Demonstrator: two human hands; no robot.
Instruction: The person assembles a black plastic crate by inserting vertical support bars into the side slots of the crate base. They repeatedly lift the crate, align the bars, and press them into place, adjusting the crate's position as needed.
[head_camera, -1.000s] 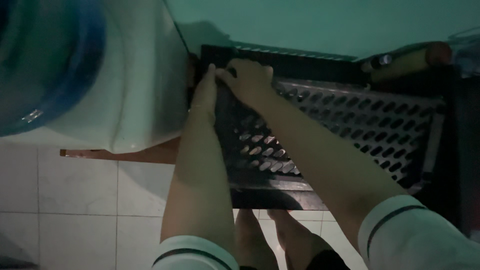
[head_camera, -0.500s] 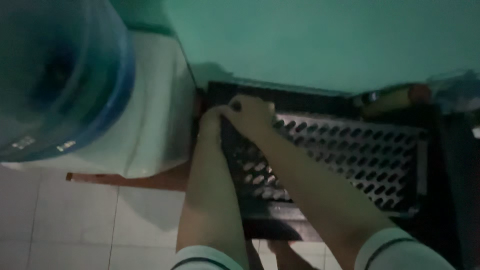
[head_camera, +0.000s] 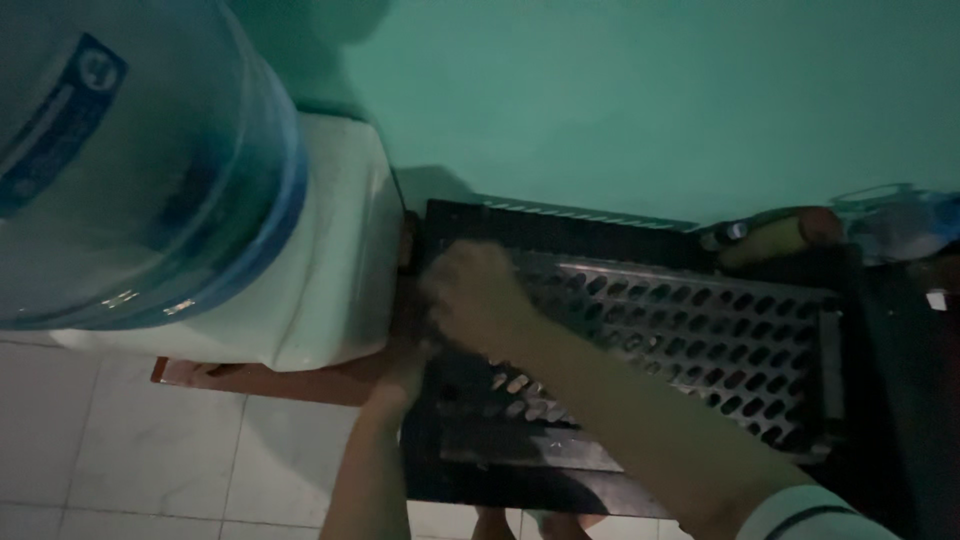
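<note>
1. Rack (head_camera: 700, 340): dark perforated metal, long axis left–right along the wall, right of the dispenser (head_camera: 320, 290)
2. Right hand (head_camera: 478, 298): fisted on its left end
3. Left hand (head_camera: 412, 365): at the left edge below, blurred; grip cannot be told

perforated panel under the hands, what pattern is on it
Rows of small oval holes across a dark metal perforated panel, seen in the head view, the only one.
</note>
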